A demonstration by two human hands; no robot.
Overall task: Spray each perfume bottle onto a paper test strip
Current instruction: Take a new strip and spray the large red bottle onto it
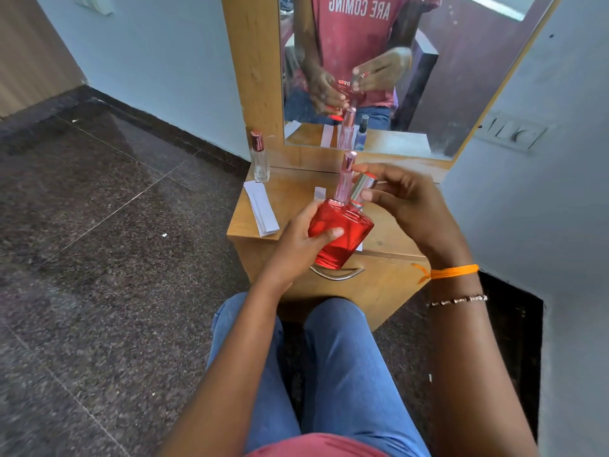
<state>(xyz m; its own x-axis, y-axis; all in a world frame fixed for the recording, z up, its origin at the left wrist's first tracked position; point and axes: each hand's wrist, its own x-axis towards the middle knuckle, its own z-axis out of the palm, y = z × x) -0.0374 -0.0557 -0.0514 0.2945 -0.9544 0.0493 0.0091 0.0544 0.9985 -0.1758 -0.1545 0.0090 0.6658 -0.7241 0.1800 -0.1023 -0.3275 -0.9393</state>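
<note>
My left hand (301, 240) grips a red glass perfume bottle (341, 234), tilted, above the front edge of the small wooden dresser top (290, 192). My right hand (403, 199) pinches the bottle's silver cap (362, 186) just above its neck. Behind them stands a slim pink bottle (346, 176). A clear bottle with a rose cap (259, 158) stands at the dresser's back left. White paper test strips (262, 207) lie at the left of the top, and another strip (319, 192) lies near the middle.
A mirror (428, 77) rises behind the dresser and reflects the hands and bottles, including a dark blue bottle hidden from direct view. A drawer handle (339, 275) sits below the top. My knees in jeans (342, 357) are close to the dresser. A wall stands right.
</note>
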